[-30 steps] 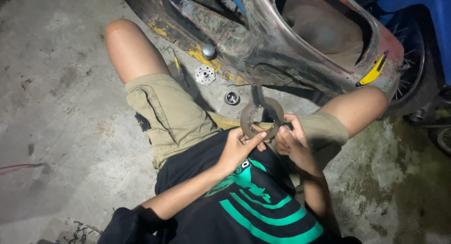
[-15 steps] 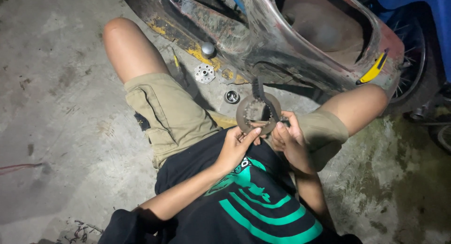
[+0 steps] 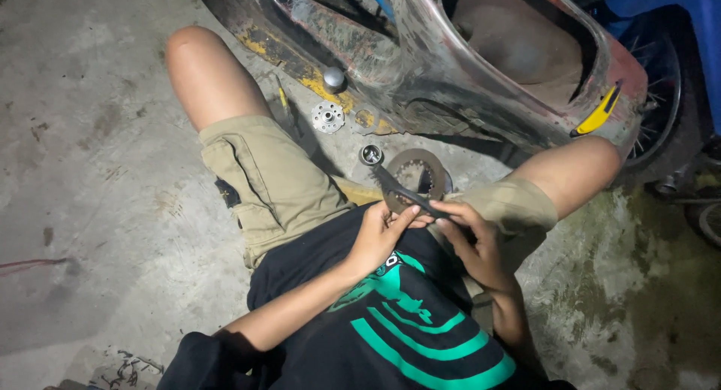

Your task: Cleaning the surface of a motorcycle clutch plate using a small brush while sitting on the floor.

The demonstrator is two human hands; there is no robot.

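Observation:
I sit on a concrete floor with my legs spread. Both hands meet in front of my lap. My left hand [image 3: 379, 232] and my right hand [image 3: 475, 243] pinch the near end of a dark metal arm [image 3: 396, 188] that has a round socket-like end [image 3: 370, 155] pointing away from me. Just behind the arm is a rusty ring-shaped part [image 3: 423, 164], between my thighs. I cannot tell whether the ring rests on the floor or hangs from the arm.
A worn scooter body [image 3: 466, 74] lies across the top of the view. On the floor before it are a silver perforated disc [image 3: 327, 117], a thin washer [image 3: 366, 119] and a silver knob [image 3: 333, 77]. A yellow-handled tool [image 3: 598, 113] and a spoked wheel [image 3: 665, 97] are at right.
The ring part, held upright between both hands before, has dropped lower and tilted flatter. My fingers have shifted onto the dark arm.

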